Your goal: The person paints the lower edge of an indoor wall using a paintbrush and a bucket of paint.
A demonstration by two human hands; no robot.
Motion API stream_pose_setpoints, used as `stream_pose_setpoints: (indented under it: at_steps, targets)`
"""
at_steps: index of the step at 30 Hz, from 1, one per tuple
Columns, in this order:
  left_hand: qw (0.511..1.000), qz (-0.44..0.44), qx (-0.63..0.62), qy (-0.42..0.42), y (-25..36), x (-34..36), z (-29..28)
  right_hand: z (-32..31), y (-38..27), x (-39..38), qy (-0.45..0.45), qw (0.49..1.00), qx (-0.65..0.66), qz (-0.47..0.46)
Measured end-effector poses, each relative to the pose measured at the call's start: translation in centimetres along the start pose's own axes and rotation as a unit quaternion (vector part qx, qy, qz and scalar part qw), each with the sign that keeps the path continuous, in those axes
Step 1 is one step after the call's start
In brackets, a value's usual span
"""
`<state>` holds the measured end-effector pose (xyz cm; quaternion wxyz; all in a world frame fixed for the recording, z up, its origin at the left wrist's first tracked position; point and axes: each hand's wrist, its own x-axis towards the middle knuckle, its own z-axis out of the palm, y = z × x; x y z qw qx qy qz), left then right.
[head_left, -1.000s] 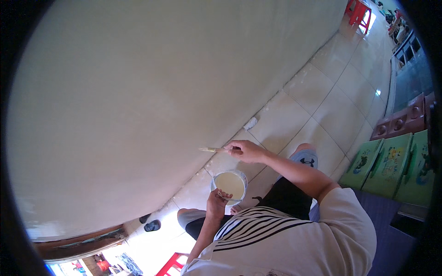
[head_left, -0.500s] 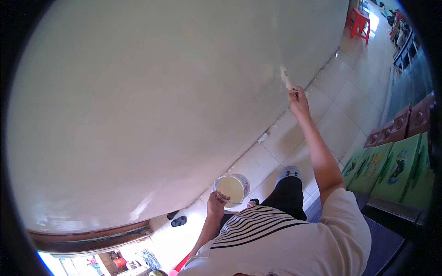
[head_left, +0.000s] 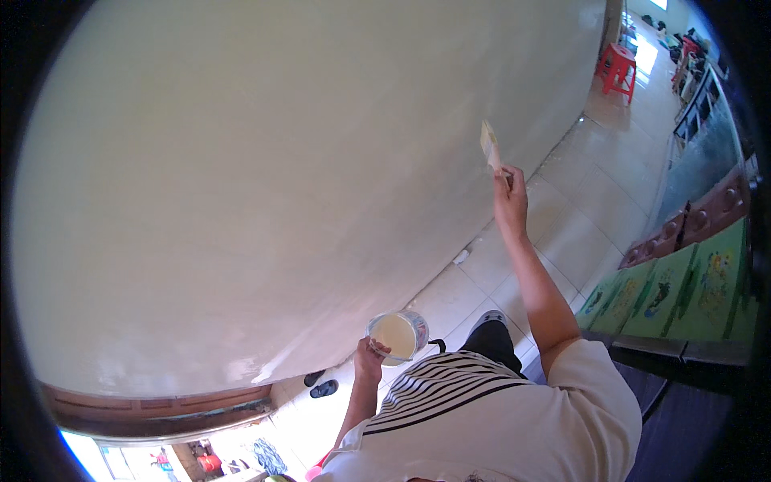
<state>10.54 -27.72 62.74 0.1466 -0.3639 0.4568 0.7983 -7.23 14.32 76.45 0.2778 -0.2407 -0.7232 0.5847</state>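
My right hand (head_left: 511,199) is closed round the handle of a flat paintbrush (head_left: 490,148), its pale bristles up against or very near the cream wall (head_left: 305,177). Whether the bristles touch the wall, I cannot tell. Low in front of my body, my left hand (head_left: 370,353) grips the rim of a paint bucket (head_left: 418,331), fingers hooked over the edge. Cream-coloured paint (head_left: 393,334) shows inside the bucket, which tilts slightly.
Pale floor tiles (head_left: 562,229) run along the foot of the wall. A red plastic stool (head_left: 618,71) stands far right. Green drawers (head_left: 660,293) are close on my right. Dark sandals (head_left: 324,389) lie by the wall at lower left, and a small white object (head_left: 461,256) rests at its base.
The brush and my right hand have shifted slightly left and down in view. My left hand and the bucket have moved a little left. The whole view has turned somewhat.
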Motion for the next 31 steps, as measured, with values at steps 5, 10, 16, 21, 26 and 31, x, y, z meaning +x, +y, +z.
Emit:
stream_pose_setpoints:
  at_steps: [5,10,16,21,26,31]
  targets:
    - [1.000,-0.007,0.003,0.014,1.0,-0.7,-2.1,-0.2,-3.4,2.6,0.030,0.996,-0.049,-0.062]
    - [0.999,0.003,-0.014,0.044,0.6,1.1,-6.8,1.8,-4.2,0.7,-0.026,0.988,-0.045,-0.142]
    - [0.996,-0.028,-0.046,0.069,-1.2,3.4,-13.2,0.2,-9.1,-8.0,-0.195,0.972,0.122,0.044]
    - [0.993,-0.035,-0.003,0.108,-1.2,4.6,-15.5,-3.3,-9.8,-10.1,-0.204,0.946,0.220,0.121]
    - [0.990,-0.043,0.089,0.099,-0.3,4.0,-14.7,-5.9,-11.3,-11.3,-0.168,0.963,0.193,0.083]
    - [0.978,-0.057,0.184,0.079,-1.0,7.3,-17.0,-8.4,-14.0,-8.9,-0.105,0.983,0.148,0.040]
